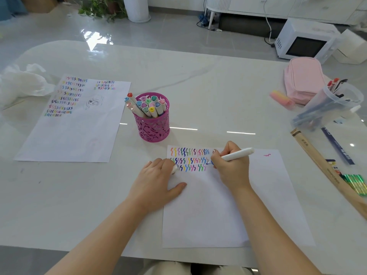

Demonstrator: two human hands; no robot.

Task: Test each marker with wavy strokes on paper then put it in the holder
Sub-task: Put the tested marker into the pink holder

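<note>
My right hand grips a white marker, its blue tip touching the near sheet of paper at the end of the second row of coloured wavy strokes. My left hand lies on the paper's left edge, thumb spread flat, fingers curled round a white cap. Beyond the paper stands a magenta perforated holder with several capped markers upright in it.
A second sheet covered with strokes lies at the left, crumpled white plastic behind it. At the right are a pink pencil case, a tipped clear jug of pens, a wooden ruler and green pens.
</note>
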